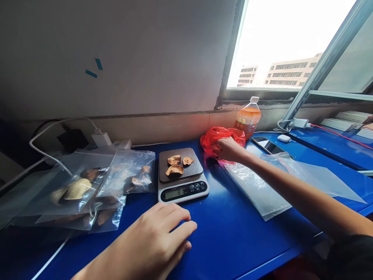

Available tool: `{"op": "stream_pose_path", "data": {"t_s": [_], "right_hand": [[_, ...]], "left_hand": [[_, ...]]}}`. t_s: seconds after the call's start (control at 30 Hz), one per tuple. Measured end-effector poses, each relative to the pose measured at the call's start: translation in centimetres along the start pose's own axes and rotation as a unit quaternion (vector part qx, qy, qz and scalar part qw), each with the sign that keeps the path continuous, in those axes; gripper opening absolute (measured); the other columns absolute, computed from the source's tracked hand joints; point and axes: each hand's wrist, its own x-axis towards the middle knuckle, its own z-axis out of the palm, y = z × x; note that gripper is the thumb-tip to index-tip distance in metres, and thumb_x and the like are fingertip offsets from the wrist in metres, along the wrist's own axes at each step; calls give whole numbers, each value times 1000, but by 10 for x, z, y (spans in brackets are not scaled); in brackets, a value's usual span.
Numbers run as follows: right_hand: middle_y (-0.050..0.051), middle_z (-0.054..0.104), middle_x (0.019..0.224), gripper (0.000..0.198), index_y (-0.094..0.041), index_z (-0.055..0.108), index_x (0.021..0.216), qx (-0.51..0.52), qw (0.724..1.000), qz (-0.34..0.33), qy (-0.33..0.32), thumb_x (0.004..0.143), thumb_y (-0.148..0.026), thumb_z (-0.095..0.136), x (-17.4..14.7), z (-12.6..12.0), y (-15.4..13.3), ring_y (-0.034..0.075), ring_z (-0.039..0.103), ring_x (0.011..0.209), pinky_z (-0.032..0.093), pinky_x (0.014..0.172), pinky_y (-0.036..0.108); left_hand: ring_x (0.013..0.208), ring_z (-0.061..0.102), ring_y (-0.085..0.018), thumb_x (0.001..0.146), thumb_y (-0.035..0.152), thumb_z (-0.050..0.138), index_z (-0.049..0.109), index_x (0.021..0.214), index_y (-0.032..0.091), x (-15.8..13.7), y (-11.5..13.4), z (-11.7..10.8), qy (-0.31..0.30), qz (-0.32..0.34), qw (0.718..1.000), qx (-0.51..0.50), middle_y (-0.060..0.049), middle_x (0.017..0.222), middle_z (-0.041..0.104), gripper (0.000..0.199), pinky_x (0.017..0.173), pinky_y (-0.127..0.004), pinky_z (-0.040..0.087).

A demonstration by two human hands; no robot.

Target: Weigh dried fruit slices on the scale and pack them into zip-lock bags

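On the blue table (pixel 221 233) a kitchen scale (pixel 201 173) carries three brown, curled dried slices (pixel 175 170) that look like dried fruit or mushroom. Its display reads about 81, with any decimal point hard to make out. My left hand (pixel 163 233) rests just in front of the scale, fingers apart and slightly bent, holding nothing. Over to the right of the scale, my right hand (pixel 223 148) reaches into a red plastic bag (pixel 211 136). The bag hides its fingertips, and whatever lies inside is out of sight.
Clear zip bags (pixel 78 194) with dried slices pile up at left beside a white charger (pixel 101 138). Flat clear bags (pixel 262 194) lie under my right forearm. Behind stand an orange drink bottle (pixel 247 118), a phone (pixel 268 144) and a white earbud case (pixel 283 138).
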Motion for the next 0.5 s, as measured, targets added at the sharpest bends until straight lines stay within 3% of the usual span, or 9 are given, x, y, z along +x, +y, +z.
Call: {"op": "stream_pose_path", "data": {"t_s": [0.23,0.37,0.5], "right_hand": [[6,71,87,15,-17,66,91,37,997,0,65,91,-23,53,-47,-32,7,16,62,72,45,66,27],[7,70,87,14,-17,70,92,-15,999,27,39,89,-24,58,-34,-29,16,16,62,75,46,68,26],[14,67,96,17,-12,70,88,-67,995,53,50,88,-21,56,-11,-17,15,20,60,81,44,72,30]], "left_hand": [[89,64,-20,88,8,57,65,104,21,-4,3,3,-23,-4,1000,5,-3,104,69,22,77,-32,53],[89,64,-21,86,7,59,66,105,22,-3,4,3,-27,-10,1000,-2,-3,104,69,25,76,-32,53],[88,64,-20,86,8,59,66,104,21,-2,1,2,-9,-9,1000,-1,-2,103,69,23,76,-32,53]]}}
